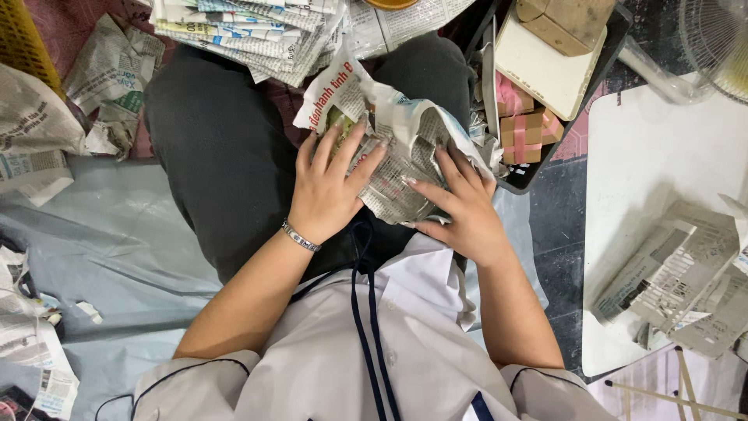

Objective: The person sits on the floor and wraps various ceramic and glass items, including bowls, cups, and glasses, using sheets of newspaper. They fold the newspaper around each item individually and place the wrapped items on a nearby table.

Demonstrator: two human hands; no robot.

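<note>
Newspaper bundle: a crumpled wrap of printed sheets lies on the person's lap, between the two dark-trousered legs, with both hands laid over it. The left hand rests palm down on the bundle's near-left side, fingers spread and nearly straight, pressing the paper rather than closing around it; a metal bracelet circles the wrist. The right hand lies on the bundle's right side, fingers extended and slightly curled against the paper, thumb toward the bundle's near edge. Both forearms run in from the lower part of the view, elbows bent outward. Whatever the paper wraps is fully covered and cannot be made out. A stack of folded newspapers lies beyond the knees, cut off at the top edge. To the right, a black tray on the floor holds pink-banded blocks and a pale board. A white surface at far right carries wrapped parcels near its right edge, partly cut off.
</note>
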